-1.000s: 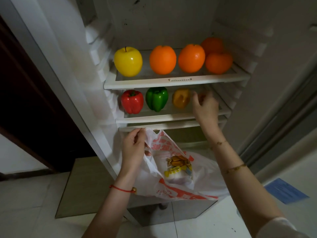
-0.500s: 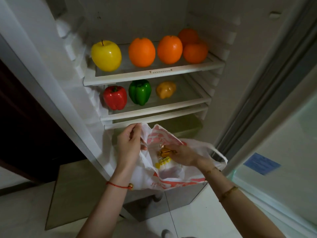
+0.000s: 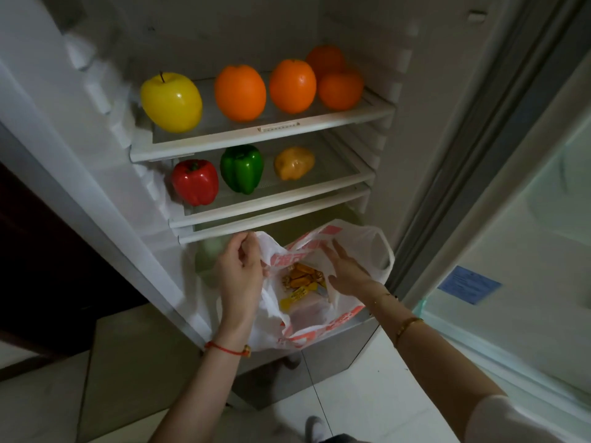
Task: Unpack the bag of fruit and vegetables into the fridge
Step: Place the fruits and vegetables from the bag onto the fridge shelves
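Note:
A white and red plastic bag [image 3: 323, 324] hangs open in front of the fridge's lower part. My left hand [image 3: 238, 273] grips the bag's left rim. My right hand [image 3: 343, 271] is inside the bag's mouth, fingers spread, holding nothing, just right of a packet of wrapped sweets [image 3: 303, 279]. On the top shelf [image 3: 278, 129] sit a yellow apple [image 3: 171, 102] and several oranges [image 3: 240, 92]. The second shelf [image 3: 287, 196] holds a red pepper [image 3: 195, 182], a green pepper [image 3: 242, 169] and a yellow vegetable [image 3: 293, 167].
The open fridge door [image 3: 524, 219] stands at the right with a blue label [image 3: 468, 284]. A third, bare shelf [image 3: 271, 222] lies just above the bag. White tiled floor [image 3: 367, 394] is below, and a dark doorway is at the left.
My right hand left the second shelf, came down into the bag and now has its fingers spread beside the packet. The view shifted slightly. My left hand kept its hold on the bag.

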{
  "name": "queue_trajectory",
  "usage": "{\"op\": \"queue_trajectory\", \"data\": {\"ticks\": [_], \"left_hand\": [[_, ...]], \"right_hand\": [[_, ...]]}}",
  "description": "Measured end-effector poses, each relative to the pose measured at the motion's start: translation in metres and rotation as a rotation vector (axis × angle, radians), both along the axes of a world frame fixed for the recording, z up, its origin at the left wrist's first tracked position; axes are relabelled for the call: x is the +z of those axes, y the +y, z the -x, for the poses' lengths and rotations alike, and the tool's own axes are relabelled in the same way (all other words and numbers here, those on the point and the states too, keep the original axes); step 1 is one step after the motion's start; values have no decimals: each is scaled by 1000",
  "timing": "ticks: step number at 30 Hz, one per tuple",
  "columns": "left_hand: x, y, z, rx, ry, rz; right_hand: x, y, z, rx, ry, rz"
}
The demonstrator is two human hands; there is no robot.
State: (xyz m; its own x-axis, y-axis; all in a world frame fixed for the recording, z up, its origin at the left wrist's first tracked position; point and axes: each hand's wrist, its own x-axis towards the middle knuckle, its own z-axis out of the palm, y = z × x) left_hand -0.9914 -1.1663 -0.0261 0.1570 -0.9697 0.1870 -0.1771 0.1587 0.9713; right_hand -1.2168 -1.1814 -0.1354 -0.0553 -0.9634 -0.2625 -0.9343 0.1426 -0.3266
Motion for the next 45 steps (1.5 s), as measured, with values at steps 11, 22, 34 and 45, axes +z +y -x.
{"op": "queue_trajectory", "data": {"ticks": [11,22,34,45], "left_hand": [[-56,1,22,-275,-779,349],[-92,-26,2,-653,-1422,192],[-104,-30,18,-592,-1490,196],[-105,-19,33,-324,-1068,206]], "right_hand": [[-20,-14,0,129,74,-42],[-42,-14,27,193,388,-107],[-43,7,51,29,325,15],[-51,-5,26,79,100,86]]}}
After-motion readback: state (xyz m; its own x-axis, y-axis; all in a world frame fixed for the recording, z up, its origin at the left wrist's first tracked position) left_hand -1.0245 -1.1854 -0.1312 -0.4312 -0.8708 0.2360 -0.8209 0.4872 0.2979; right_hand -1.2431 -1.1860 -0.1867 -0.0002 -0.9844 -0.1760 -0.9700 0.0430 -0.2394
